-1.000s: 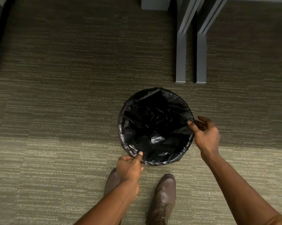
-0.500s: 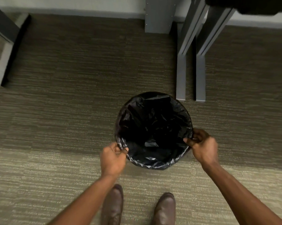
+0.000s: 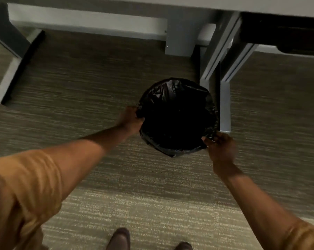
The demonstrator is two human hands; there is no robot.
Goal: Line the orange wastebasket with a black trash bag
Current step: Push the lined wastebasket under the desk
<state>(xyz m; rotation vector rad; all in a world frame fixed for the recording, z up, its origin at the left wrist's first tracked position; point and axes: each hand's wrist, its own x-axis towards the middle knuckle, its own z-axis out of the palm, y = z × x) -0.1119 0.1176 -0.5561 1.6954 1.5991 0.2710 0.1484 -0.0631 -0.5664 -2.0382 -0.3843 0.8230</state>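
Both hands gripped the bag's rim, mid-frame.
Left hand (image 3: 130, 121) and right hand (image 3: 218, 147) pinched the black trash bag (image 3: 178, 118); no writing was legible.

Striped grey-green carpet (image 3: 84, 83) — grey metal desk legs (image 3: 225, 98) at the far edge, pale baseboard (image 3: 84, 18) behind.

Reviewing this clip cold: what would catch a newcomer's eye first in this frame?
The black trash bag stands out first, a dark round mouth in the middle of the carpet, covering the wastebasket so fully that no orange shows. Next come the two bare hands gripping its edge: the left hand on the left side, the right hand at the near right. Grey desk legs stand just behind and right of it.
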